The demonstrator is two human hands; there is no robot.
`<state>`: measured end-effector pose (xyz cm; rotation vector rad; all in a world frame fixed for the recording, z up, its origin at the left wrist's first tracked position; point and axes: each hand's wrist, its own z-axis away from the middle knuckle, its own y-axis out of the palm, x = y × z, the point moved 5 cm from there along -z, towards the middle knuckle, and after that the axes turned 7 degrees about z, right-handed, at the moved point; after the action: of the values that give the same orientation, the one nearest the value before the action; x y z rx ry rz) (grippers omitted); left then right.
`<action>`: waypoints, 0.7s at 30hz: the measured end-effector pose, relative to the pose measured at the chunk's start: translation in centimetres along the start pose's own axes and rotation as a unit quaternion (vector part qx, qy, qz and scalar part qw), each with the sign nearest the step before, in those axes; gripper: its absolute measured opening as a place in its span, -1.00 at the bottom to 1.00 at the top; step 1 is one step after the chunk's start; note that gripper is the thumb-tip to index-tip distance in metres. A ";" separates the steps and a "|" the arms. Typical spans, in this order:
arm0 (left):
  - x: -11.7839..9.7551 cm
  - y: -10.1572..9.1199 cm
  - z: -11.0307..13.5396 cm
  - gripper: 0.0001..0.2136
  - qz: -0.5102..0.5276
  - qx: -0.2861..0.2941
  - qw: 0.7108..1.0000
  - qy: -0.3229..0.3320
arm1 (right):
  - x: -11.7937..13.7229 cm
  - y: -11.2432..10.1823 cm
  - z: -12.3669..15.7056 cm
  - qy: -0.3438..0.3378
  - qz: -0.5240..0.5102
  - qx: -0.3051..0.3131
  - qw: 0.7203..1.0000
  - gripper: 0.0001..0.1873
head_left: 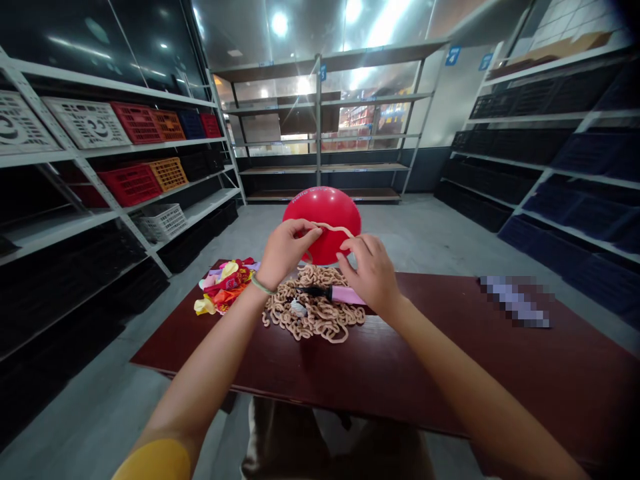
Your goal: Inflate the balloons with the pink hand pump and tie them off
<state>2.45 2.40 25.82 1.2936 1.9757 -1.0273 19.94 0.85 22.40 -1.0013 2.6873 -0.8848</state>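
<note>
A short stretch of beige cord spans between my two hands above the table. My left hand pinches its left end close to the inflated red balloon; the balloon's knot or neck is hidden by my fingers. The other end is gripped by the fingertips of my right hand. Below them lies a heap of beige cord. On this heap rest a hand pump with a pink barrel and black end, partly behind my right hand, and a small bundle of whitish string.
Limp coloured balloons lie at the left of the dark red table. A pixelated purple item is at its right. Shelving with plastic crates stands left, a metal rack behind, and more shelves with dark crates right.
</note>
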 end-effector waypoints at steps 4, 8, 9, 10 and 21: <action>-0.6 -0.6 0.2 -0.91 -0.076 -0.010 0.995 0.069 | -0.2 -0.5 -0.5 0.023 -0.047 -0.009 0.999 -0.93; -0.2 -0.1 0.4 -0.82 -0.022 0.042 0.999 0.005 | 0.1 -0.6 -0.4 0.023 -0.068 -0.014 0.997 -0.91; 0.0 0.1 0.5 -0.80 0.000 0.052 0.998 -0.019 | 0.2 -0.6 -0.3 0.024 -0.070 -0.015 0.997 -0.91; 0.2 0.3 0.5 -0.79 0.026 0.061 0.997 -0.041 | 0.2 -0.6 -0.3 0.024 -0.071 -0.015 0.997 -0.91; 1.0 1.3 1.1 -0.87 0.211 0.049 0.959 -0.181 | 1.9 0.4 0.6 -0.064 0.023 0.036 0.997 -0.53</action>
<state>3.33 2.30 24.02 1.3856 1.3200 -1.0635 18.44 -0.37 21.76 -0.9437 2.5438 -0.8711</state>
